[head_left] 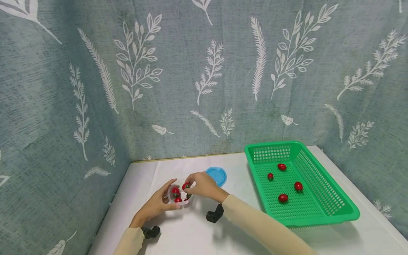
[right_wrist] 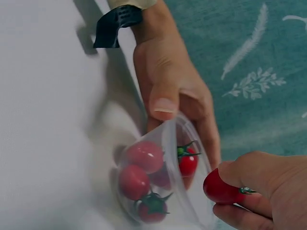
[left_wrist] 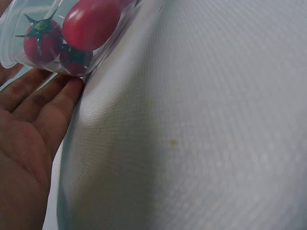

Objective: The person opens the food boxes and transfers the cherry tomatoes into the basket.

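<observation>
A small clear plastic container (right_wrist: 165, 139) with a round rim stands on the white table, several red cherry tomatoes (right_wrist: 145, 156) with green stems inside it. My left hand (head_left: 154, 204) holds it from the left, thumb at the near side and fingers around the far side. In the left wrist view, fingers (left_wrist: 62, 98) of that hand lie against the container wall. My right hand (head_left: 204, 185) pinches one cherry tomato (right_wrist: 221, 188) between thumb and fingers, right at the container's open mouth. Part of the contents is hidden by the right hand in the head view.
To the right is a green perforated basket (head_left: 306, 209) with several cherry tomatoes (head_left: 283, 198) spread over its bottom. A blue lid (head_left: 218, 175) lies behind my right hand. Patterned grey-blue cloth (head_left: 178, 106) rises along the back and sides of the table.
</observation>
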The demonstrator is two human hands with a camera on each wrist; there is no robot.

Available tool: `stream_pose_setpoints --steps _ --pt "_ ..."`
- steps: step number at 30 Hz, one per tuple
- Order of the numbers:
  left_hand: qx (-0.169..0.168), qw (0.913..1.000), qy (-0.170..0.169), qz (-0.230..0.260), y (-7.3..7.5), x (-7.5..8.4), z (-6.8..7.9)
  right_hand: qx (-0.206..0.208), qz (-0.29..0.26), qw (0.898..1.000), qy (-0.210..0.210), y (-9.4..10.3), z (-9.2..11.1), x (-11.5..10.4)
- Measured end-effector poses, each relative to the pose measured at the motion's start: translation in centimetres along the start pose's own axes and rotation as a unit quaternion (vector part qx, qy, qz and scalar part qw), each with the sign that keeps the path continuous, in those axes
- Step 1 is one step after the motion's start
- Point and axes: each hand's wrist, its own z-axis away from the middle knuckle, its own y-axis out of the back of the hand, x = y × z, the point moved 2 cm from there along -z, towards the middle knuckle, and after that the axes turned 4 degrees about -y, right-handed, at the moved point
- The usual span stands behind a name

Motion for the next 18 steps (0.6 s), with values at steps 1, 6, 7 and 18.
stream_pose_setpoints --steps 1,6,7,18 --pt "0.0 1.0 0.0 0.0 0.0 0.0 0.0 -0.001 -0.004 1.0 -0.001 0.2 0.1 0.0" --pt "0.008 0.9999 0.007 -0.006 0.0 -0.2 0.0 0.002 -0.013 1.0 -0.005 1.6 0.6 0.0" --pt "0.009 0.9999 0.009 -0.008 0.0 -0.3 0.0 0.005 -0.012 1.0 -0.005 1.9 0.7 -0.1" --pt "0.014 0.9998 0.014 -0.011 -0.1 -0.5 -0.2 0.03 0.004 1.0 -0.001 4.6 2.2 0.1"
